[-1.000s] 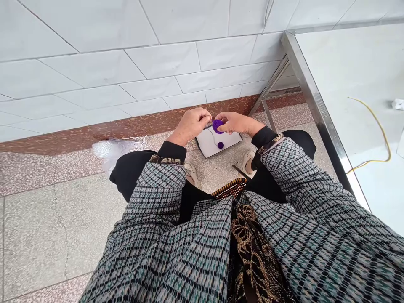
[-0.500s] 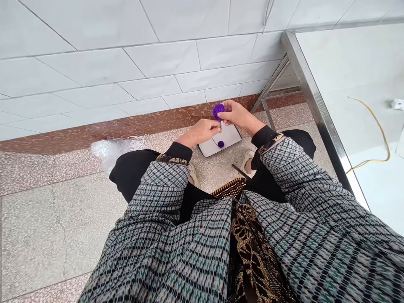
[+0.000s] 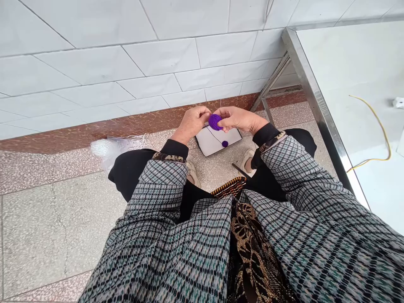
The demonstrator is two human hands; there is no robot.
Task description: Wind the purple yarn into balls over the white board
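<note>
A purple ball of yarn [image 3: 215, 122] is gripped between the thumb and fingers of my right hand [image 3: 238, 118]. Just left of it, my left hand [image 3: 194, 122] pinches the strand of yarn [image 3: 214, 134], its thumb and forefinger close against the ball. That strand hangs down to a second, smaller dark purple yarn ball [image 3: 224, 144]. The small ball is over a white, dark-edged flat tray or box [image 3: 210, 145] on the floor; whether it rests there I cannot tell.
A tiled wall [image 3: 164, 59] rises in front. At the right stands a metal-framed table [image 3: 303, 67] with a yellow cord [image 3: 383, 134] on it. A clear plastic bag with white string [image 3: 112, 149] lies left of my knee. A woven basket edge [image 3: 229, 187] shows between my legs.
My left hand dipped below the large ball, then came back up to its left side. My right hand raised the ball and lowered it again. The small ball shifted slightly right.
</note>
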